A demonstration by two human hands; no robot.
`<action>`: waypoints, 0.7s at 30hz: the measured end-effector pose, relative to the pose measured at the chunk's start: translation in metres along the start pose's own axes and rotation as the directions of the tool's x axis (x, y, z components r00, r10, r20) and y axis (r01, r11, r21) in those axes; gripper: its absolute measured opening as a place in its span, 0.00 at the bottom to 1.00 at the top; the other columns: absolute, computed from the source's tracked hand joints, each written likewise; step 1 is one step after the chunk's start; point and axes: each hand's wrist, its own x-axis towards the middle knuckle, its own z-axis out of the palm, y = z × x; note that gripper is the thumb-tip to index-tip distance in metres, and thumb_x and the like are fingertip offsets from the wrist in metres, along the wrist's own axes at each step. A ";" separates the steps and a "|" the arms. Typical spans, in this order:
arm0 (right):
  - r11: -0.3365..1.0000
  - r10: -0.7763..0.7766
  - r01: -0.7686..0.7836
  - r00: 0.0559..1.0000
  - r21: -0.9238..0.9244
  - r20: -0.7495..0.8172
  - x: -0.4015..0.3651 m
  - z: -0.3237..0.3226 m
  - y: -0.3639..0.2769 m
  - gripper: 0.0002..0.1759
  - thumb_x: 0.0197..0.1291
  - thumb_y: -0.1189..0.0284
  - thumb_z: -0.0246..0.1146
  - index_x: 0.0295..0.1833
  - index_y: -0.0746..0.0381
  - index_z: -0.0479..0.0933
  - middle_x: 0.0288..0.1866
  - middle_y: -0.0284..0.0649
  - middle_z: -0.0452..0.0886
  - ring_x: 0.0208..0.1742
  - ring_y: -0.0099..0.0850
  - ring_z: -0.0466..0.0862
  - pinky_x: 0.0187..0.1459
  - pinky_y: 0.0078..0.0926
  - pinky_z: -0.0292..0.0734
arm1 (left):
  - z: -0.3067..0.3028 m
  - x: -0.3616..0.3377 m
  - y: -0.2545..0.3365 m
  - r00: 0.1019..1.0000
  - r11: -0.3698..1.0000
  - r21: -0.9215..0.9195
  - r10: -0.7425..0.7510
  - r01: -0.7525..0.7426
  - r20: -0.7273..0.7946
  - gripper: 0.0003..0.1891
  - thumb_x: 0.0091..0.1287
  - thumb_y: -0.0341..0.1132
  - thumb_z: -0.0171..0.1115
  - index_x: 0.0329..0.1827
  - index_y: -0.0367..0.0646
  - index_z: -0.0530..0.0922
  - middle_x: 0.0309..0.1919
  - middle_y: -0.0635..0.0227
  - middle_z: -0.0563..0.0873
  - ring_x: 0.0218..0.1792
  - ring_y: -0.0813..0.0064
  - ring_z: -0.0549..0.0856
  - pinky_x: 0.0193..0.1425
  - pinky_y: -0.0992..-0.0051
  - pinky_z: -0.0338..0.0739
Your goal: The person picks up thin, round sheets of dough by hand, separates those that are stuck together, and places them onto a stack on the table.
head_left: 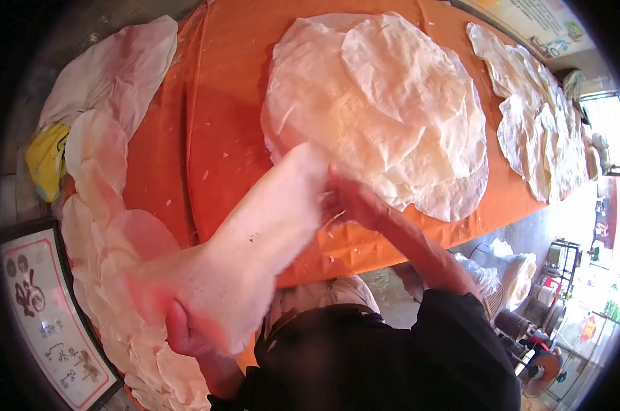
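A thin, pale flatbread sheet (pixel 234 250) with a few dark specks stretches between my two hands, held up off the table and slightly blurred. My left hand (pixel 190 334) grips its near lower edge, thumb on top. At the sheet's upper right end, my right hand (pixel 347 198) has its fingers closed on the edge; the fingertips are partly blurred. Just beyond my right hand lies a broad pile of thin flatbreads (pixel 378 103), wrinkled and overlapping, on the orange tablecloth (pixel 231 130).
More flatbreads (pixel 97 274) overlap along the left side, near a white cloth (pixel 118 75) and a yellow cloth (pixel 47 161). Another spread of flatbreads (pixel 536 113) lies at the right. A framed sign (pixel 56 315) stands lower left. Plastic bags (pixel 502 270) sit beyond the table's near edge.
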 end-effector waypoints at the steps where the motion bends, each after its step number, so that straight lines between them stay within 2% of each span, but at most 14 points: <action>1: 0.980 -0.066 0.040 0.989 0.193 0.131 -0.005 0.012 0.001 0.33 0.65 0.42 0.49 0.58 0.60 0.72 0.38 0.43 0.83 0.34 0.34 0.84 0.37 0.34 0.81 | 0.008 -0.003 0.000 0.995 0.987 -0.134 -0.078 0.087 0.067 0.18 0.72 0.37 0.48 0.60 0.37 0.71 0.56 0.57 0.77 0.54 0.66 0.77 0.59 0.69 0.71; 2: 0.912 -0.160 0.195 0.979 0.360 -0.125 -0.007 0.035 -0.002 0.33 0.66 0.43 0.49 0.61 0.60 0.69 0.51 0.47 0.80 0.49 0.42 0.81 0.45 0.44 0.80 | 0.013 -0.003 -0.003 0.977 0.950 -0.249 -0.155 0.189 0.148 0.17 0.72 0.36 0.48 0.59 0.38 0.72 0.55 0.58 0.78 0.53 0.67 0.78 0.58 0.71 0.72; 3: 0.893 -0.181 0.189 0.982 0.408 -0.059 -0.001 0.020 -0.001 0.33 0.66 0.44 0.49 0.62 0.59 0.69 0.54 0.43 0.79 0.53 0.42 0.79 0.48 0.50 0.78 | 0.015 -0.001 -0.011 0.960 0.923 -0.289 -0.201 0.252 0.196 0.16 0.72 0.35 0.48 0.59 0.38 0.72 0.54 0.58 0.79 0.51 0.68 0.79 0.57 0.72 0.74; 5: 0.790 -0.243 0.212 0.970 0.575 -0.023 -0.006 0.002 -0.022 0.31 0.68 0.49 0.51 0.65 0.61 0.67 0.53 0.43 0.78 0.56 0.38 0.79 0.56 0.43 0.76 | -0.015 0.010 -0.048 0.937 0.906 -0.287 -0.242 0.311 0.250 0.15 0.73 0.39 0.50 0.55 0.41 0.75 0.46 0.65 0.82 0.43 0.73 0.82 0.49 0.71 0.78; 6: 0.868 -0.285 0.283 0.957 0.409 -0.058 -0.011 0.000 -0.029 0.30 0.67 0.50 0.52 0.64 0.63 0.67 0.53 0.43 0.78 0.55 0.39 0.80 0.55 0.43 0.77 | 0.010 0.011 -0.061 0.968 0.946 0.211 -0.250 0.245 -0.006 0.16 0.72 0.34 0.51 0.61 0.39 0.71 0.49 0.65 0.80 0.49 0.74 0.79 0.53 0.71 0.75; 7: 0.913 -0.332 0.342 0.940 0.224 -0.082 -0.013 -0.001 -0.035 0.30 0.67 0.52 0.53 0.63 0.65 0.68 0.52 0.44 0.79 0.54 0.40 0.80 0.54 0.42 0.78 | 0.019 0.013 -0.076 0.932 0.902 0.247 -0.363 0.355 -0.013 0.16 0.72 0.36 0.53 0.58 0.39 0.73 0.48 0.64 0.81 0.46 0.73 0.80 0.51 0.71 0.77; 8: 0.958 -0.288 0.281 0.937 -0.060 -0.199 -0.009 -0.004 -0.039 0.23 0.68 0.60 0.54 0.60 0.64 0.71 0.53 0.46 0.78 0.52 0.42 0.80 0.44 0.39 0.82 | 0.017 0.014 -0.089 0.882 0.844 0.278 -0.471 0.459 -0.026 0.16 0.71 0.39 0.55 0.56 0.40 0.74 0.46 0.64 0.81 0.44 0.72 0.82 0.49 0.71 0.79; 9: 0.931 -0.324 0.294 0.938 -0.216 -0.121 -0.004 -0.012 -0.038 0.23 0.67 0.61 0.55 0.61 0.64 0.71 0.53 0.46 0.78 0.51 0.41 0.80 0.44 0.39 0.82 | 0.007 0.011 -0.099 0.883 0.825 0.377 -0.468 0.422 0.037 0.15 0.71 0.38 0.56 0.56 0.39 0.74 0.47 0.64 0.81 0.44 0.72 0.82 0.49 0.71 0.79; 11: 0.797 -0.362 0.334 0.931 -0.502 0.045 0.006 -0.036 -0.039 0.22 0.66 0.64 0.55 0.61 0.64 0.70 0.55 0.46 0.77 0.49 0.41 0.81 0.45 0.38 0.82 | -0.008 0.010 -0.116 0.860 0.768 0.557 -0.480 0.317 0.172 0.15 0.70 0.36 0.57 0.55 0.37 0.74 0.47 0.63 0.81 0.46 0.71 0.82 0.48 0.71 0.79; 13: 0.567 -0.577 0.468 0.813 -0.677 0.078 -0.010 -0.028 -0.085 0.21 0.63 0.71 0.59 0.61 0.64 0.72 0.51 0.43 0.81 0.46 0.32 0.82 0.45 0.30 0.79 | -0.014 0.010 -0.109 0.831 0.689 0.654 -0.532 0.314 0.162 0.15 0.68 0.31 0.58 0.56 0.35 0.73 0.47 0.64 0.82 0.47 0.73 0.82 0.51 0.72 0.78; 15: 0.289 -0.737 0.467 0.666 -0.836 0.117 -0.037 -0.019 -0.139 0.20 0.58 0.77 0.63 0.57 0.64 0.75 0.48 0.40 0.82 0.43 0.28 0.82 0.45 0.25 0.78 | -0.003 0.015 -0.087 0.768 0.534 0.765 -0.636 0.360 0.082 0.15 0.68 0.31 0.58 0.56 0.36 0.73 0.45 0.64 0.81 0.47 0.74 0.81 0.53 0.73 0.77; 17: 0.331 -0.804 0.515 0.592 -0.791 0.048 -0.078 0.002 -0.194 0.14 0.57 0.78 0.63 0.50 0.63 0.78 0.37 0.35 0.84 0.37 0.25 0.82 0.41 0.24 0.78 | -0.031 0.016 -0.088 0.876 0.553 0.786 -0.482 0.276 0.031 0.17 0.64 0.36 0.63 0.51 0.34 0.76 0.46 0.61 0.83 0.46 0.72 0.83 0.52 0.74 0.77; 19: 0.025 -0.895 0.053 0.445 -0.998 0.001 -0.110 0.031 -0.220 0.21 0.61 0.74 0.61 0.61 0.54 0.76 0.40 0.33 0.84 0.34 0.22 0.77 0.43 0.23 0.76 | -0.048 0.025 -0.076 0.969 0.430 0.895 -0.246 0.119 -0.011 0.18 0.64 0.38 0.63 0.51 0.34 0.76 0.47 0.59 0.83 0.45 0.70 0.83 0.51 0.73 0.78; 21: -0.227 -0.914 -0.149 0.373 -0.963 0.158 -0.128 0.086 -0.203 0.22 0.61 0.79 0.55 0.62 0.58 0.74 0.33 0.37 0.83 0.27 0.24 0.76 0.35 0.24 0.75 | -0.074 0.039 -0.067 0.996 0.327 0.943 0.038 0.064 -0.081 0.18 0.62 0.36 0.64 0.51 0.34 0.76 0.48 0.56 0.82 0.49 0.64 0.82 0.55 0.70 0.76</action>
